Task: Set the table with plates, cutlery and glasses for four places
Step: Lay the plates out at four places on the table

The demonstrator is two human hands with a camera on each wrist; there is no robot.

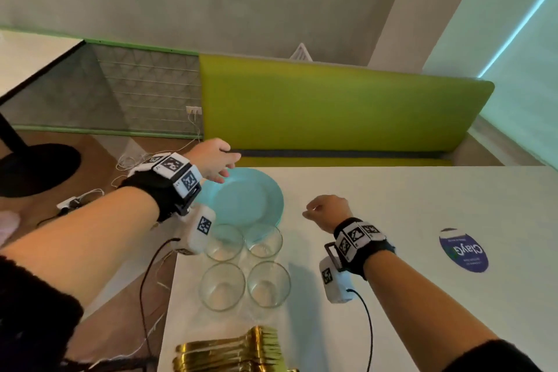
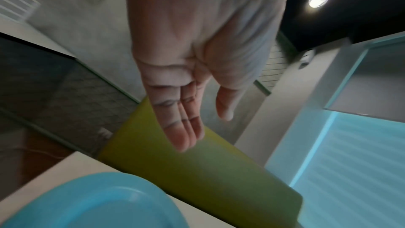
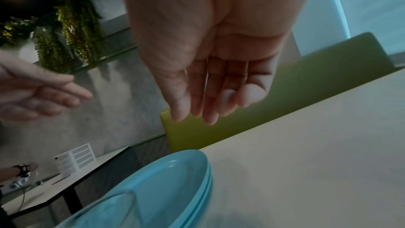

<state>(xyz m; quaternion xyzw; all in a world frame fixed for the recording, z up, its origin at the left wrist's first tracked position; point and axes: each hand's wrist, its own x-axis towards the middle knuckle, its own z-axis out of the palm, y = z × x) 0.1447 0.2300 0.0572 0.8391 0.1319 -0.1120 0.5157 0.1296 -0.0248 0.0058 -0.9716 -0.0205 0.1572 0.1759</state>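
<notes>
A stack of light blue plates sits at the far left corner of the white table. My left hand hovers above the stack's far left rim, fingers straight, holding nothing. My right hand hangs just right of the stack, above the table, fingers loosely bent and empty. Several clear glasses stand in a cluster in front of the plates. A pile of gold cutlery lies at the near edge.
A green bench runs behind the table. A round blue sticker marks the table's right side. Cables lie on the wooden floor at left, beside another table's black base.
</notes>
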